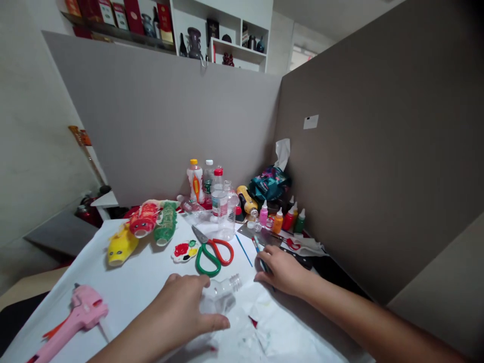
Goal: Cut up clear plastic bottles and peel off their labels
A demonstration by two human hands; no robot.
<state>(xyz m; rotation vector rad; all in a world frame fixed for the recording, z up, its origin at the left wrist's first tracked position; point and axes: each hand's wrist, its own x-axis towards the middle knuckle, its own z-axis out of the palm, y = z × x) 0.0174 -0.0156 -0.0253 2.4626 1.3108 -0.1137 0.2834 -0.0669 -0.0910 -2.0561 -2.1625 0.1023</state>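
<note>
My left hand (183,312) is curled around a clear plastic bottle (224,288) lying on its side, its open neck pointing right. Part of the bottle's body is hidden by the hand. My right hand (282,269) has its fingers bent over slim paintbrushes (256,246) on the right of the table. Just left of them lies a thin blue paintbrush (244,250). Scissors (215,252) with one green and one red handle rest beyond my left hand. Beside them sits a small palette (185,250) with red, yellow, green and black paint.
Yellow (123,245), red (144,218) and green (165,224) painted figures stand at the left. A pink glue gun (81,315) lies front left. Several bottles (227,214), paint bottles (278,221) and a tissue pack (270,182) line the back. Grey partitions (189,116) enclose the table.
</note>
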